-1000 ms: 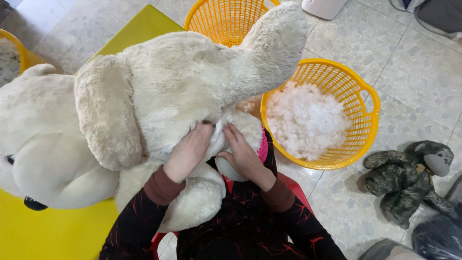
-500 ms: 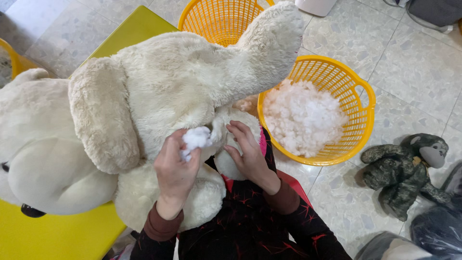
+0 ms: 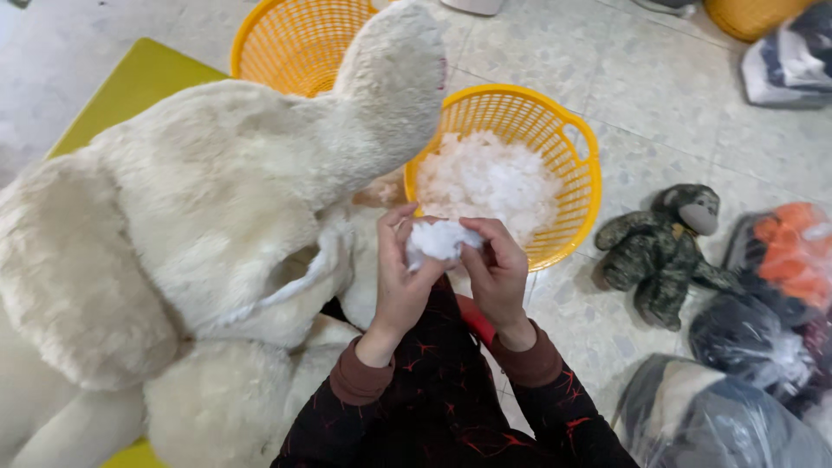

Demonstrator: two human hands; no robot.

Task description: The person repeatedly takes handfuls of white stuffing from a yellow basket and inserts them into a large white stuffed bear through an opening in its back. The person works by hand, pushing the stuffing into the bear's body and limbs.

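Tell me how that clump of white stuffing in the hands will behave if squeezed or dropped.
The stuffing clump looks fluffy, so probably very light and squashy. Both the left hand and right hand pinch it, and its wispy edges suggest it may pull apart and drift rather than fall straight.

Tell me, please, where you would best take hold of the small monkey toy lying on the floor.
Grip the monkey toy round its torso, coming from above: it lies face up on the tiled floor with limbs splayed, and its far side is open while bags crowd the near side.
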